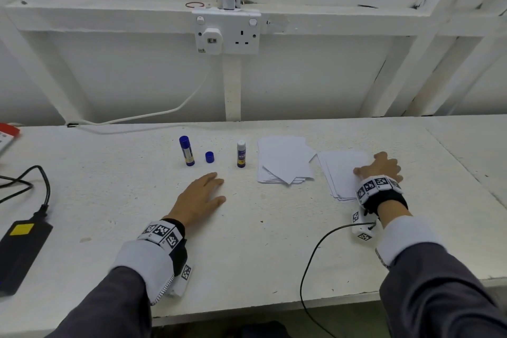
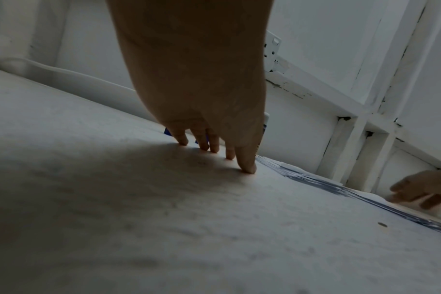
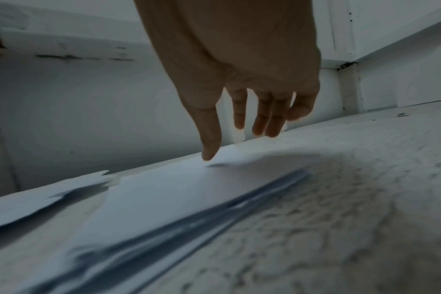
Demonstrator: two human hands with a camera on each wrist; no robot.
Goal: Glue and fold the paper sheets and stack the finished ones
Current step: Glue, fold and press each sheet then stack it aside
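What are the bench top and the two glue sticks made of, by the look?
Bench top: painted board, probably; matte white, pitted and scuffed. Capped glue stick: glossy blue plastic, printed label. Open glue stick: white plastic tube, purple label. Loose cap: the same blue plastic.

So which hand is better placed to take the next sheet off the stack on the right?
Right. The right hand already rests on the right-hand stack of white paper sheets; the left hand lies flat on the white table, apart from it.

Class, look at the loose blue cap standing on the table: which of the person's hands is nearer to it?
Left. The left hand lies flat just in front of the blue cap; the right hand rests on a paper stack far right.
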